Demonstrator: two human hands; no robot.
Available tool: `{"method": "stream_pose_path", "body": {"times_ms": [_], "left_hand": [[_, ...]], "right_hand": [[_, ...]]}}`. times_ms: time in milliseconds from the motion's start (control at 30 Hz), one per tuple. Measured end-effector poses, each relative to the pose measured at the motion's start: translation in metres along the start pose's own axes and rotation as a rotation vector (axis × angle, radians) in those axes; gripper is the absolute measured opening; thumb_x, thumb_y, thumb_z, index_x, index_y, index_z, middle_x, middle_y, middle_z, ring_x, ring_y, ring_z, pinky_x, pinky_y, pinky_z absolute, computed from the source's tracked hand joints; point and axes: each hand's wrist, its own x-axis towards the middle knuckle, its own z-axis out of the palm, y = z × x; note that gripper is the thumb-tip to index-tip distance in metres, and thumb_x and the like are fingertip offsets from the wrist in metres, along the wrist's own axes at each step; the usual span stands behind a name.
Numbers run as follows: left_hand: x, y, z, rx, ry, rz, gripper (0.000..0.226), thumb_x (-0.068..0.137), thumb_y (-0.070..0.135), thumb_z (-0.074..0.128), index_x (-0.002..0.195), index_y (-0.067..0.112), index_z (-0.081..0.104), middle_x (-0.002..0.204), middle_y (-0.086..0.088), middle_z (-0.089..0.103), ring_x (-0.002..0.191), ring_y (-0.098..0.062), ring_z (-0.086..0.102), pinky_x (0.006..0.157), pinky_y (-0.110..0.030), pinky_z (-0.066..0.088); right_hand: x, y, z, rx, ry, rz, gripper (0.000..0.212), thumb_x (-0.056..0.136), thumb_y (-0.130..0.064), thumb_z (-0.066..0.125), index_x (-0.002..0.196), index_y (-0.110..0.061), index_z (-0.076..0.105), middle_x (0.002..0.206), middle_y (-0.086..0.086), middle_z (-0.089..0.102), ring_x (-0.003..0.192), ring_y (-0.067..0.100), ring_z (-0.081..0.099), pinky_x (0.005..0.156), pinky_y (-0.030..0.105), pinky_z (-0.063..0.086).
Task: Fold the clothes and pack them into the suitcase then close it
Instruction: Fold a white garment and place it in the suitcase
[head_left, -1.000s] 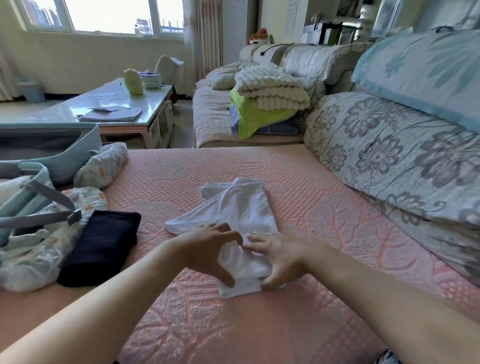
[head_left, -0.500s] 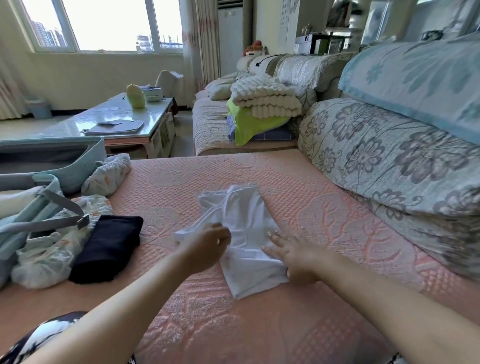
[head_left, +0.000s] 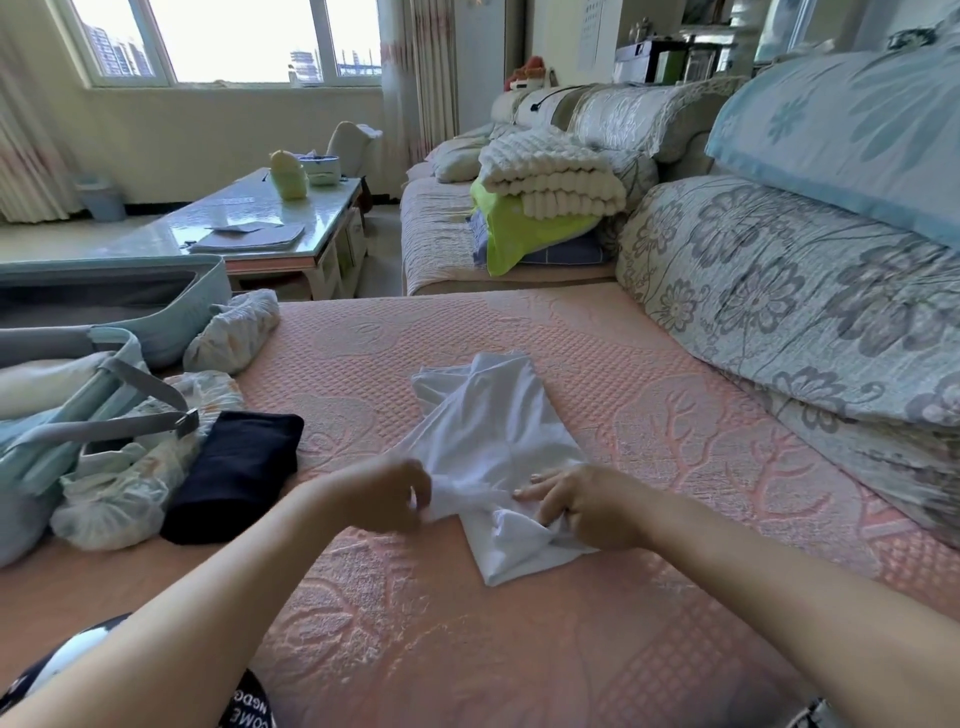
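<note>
Our left hand (head_left: 387, 493) pinches the white garment (head_left: 488, 431), our right hand (head_left: 587, 506) curls on its bunched fold; we should draw it taut between our fingers before creasing.

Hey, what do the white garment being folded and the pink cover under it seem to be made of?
The white garment looks like a thin, smooth knit, perhaps cotton or a synthetic blend, matte: it bunches in fine soft wrinkles. The pink cover looks like a thicker quilted textile, matte, with a raised waffle grid and flower patterns.
</note>
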Motion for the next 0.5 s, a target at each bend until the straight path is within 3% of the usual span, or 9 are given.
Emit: {"method": "stream_pose_path", "body": {"times_ms": [33, 67, 167, 200, 233, 300, 367, 400, 500], "left_hand": [[-0.002, 0.002, 0.001, 0.005, -0.097, -0.007, 0.015, 0.082, 0.026, 0.067, 0.076, 0.038, 0.06, 0.105, 0.013, 0.055, 0.095, -0.007, 0.052, 0.088, -0.031, 0.048], [-0.003, 0.006, -0.001, 0.016, -0.067, 0.006, 0.012, 0.084, 0.025, 0.063, 0.078, 0.036, 0.062, 0.107, 0.013, 0.055, 0.097, -0.008, 0.052, 0.088, -0.029, 0.047], [0.001, 0.024, -0.012, 0.104, 0.409, 0.101, 0.011, 0.08, 0.022, 0.055, 0.08, 0.028, 0.064, 0.102, 0.013, 0.056, 0.101, -0.015, 0.054, 0.08, -0.029, 0.043], [0.003, 0.031, -0.013, 0.102, 0.498, 0.161, 0.011, 0.076, 0.024, 0.054, 0.084, 0.028, 0.06, 0.102, 0.013, 0.054, 0.101, -0.015, 0.051, 0.082, -0.03, 0.043], [0.003, 0.039, -0.01, 0.089, 0.505, 0.245, 0.018, 0.073, 0.029, 0.056, 0.091, 0.03, 0.057, 0.106, 0.013, 0.052, 0.102, -0.012, 0.048, 0.084, -0.031, 0.045], [0.003, 0.058, 0.008, 0.098, 0.312, 0.374, 0.048, 0.073, 0.049, 0.063, 0.116, 0.033, 0.052, 0.121, 0.011, 0.049, 0.107, -0.008, 0.043, 0.09, -0.03, 0.044], [0.003, 0.071, 0.031, 0.208, 0.113, 0.375, 0.08, 0.066, 0.071, 0.061, 0.136, 0.038, 0.039, 0.13, 0.01, 0.043, 0.114, -0.009, 0.04, 0.092, -0.03, 0.041], [0.004, 0.073, 0.038, 0.223, 0.109, 0.358, 0.08, 0.066, 0.072, 0.06, 0.136, 0.04, 0.039, 0.127, 0.009, 0.043, 0.115, -0.011, 0.041, 0.09, -0.031, 0.041], [0.005, 0.073, 0.025, -0.005, 0.152, 0.303, 0.032, 0.082, 0.041, 0.067, 0.112, 0.033, 0.062, 0.105, 0.01, 0.053, 0.107, -0.015, 0.05, 0.081, -0.035, 0.047]], "right_hand": [[-0.002, 0.003, 0.001, 0.032, 0.012, 0.021, 0.047, 0.086, 0.002, 0.047, 0.107, -0.025, 0.079, 0.148, -0.019, 0.049, 0.143, -0.002, 0.031, 0.119, 0.019, 0.022], [-0.004, 0.004, 0.002, 0.058, 0.031, 0.034, 0.043, 0.085, -0.001, 0.05, 0.104, -0.026, 0.08, 0.146, -0.019, 0.05, 0.142, -0.002, 0.034, 0.119, 0.022, 0.025], [-0.015, 0.002, -0.001, 0.006, 0.062, 0.021, 0.033, 0.082, -0.023, 0.063, 0.111, -0.036, 0.073, 0.154, -0.019, 0.041, 0.141, 0.003, 0.037, 0.116, 0.031, 0.034], [-0.02, 0.0, -0.001, -0.069, 0.022, 0.017, 0.047, 0.081, -0.031, 0.066, 0.126, -0.043, 0.063, 0.16, -0.016, 0.029, 0.145, 0.006, 0.03, 0.118, 0.033, 0.031], [-0.022, -0.001, -0.001, -0.139, -0.042, 0.027, 0.067, 0.079, -0.035, 0.068, 0.141, -0.048, 0.046, 0.165, -0.014, 0.015, 0.15, 0.009, 0.019, 0.121, 0.034, 0.024], [-0.025, -0.005, 0.001, -0.211, -0.149, 0.083, 0.091, 0.082, -0.032, 0.067, 0.155, -0.049, 0.016, 0.167, -0.011, -0.003, 0.153, 0.01, 0.002, 0.122, 0.033, 0.012], [-0.019, -0.007, 0.005, -0.273, -0.116, 0.07, 0.082, 0.091, -0.019, 0.06, 0.157, -0.042, 0.017, 0.168, -0.005, 0.001, 0.154, 0.014, 0.007, 0.12, 0.033, 0.021], [-0.016, -0.006, 0.006, -0.319, -0.077, 0.037, 0.073, 0.096, -0.013, 0.053, 0.156, -0.04, 0.023, 0.168, -0.003, 0.009, 0.153, 0.017, 0.015, 0.116, 0.036, 0.03], [-0.01, -0.007, 0.002, -0.341, 0.02, -0.06, 0.055, 0.099, -0.01, 0.046, 0.145, -0.039, 0.048, 0.157, -0.009, 0.039, 0.139, 0.019, 0.046, 0.103, 0.037, 0.047]]}}
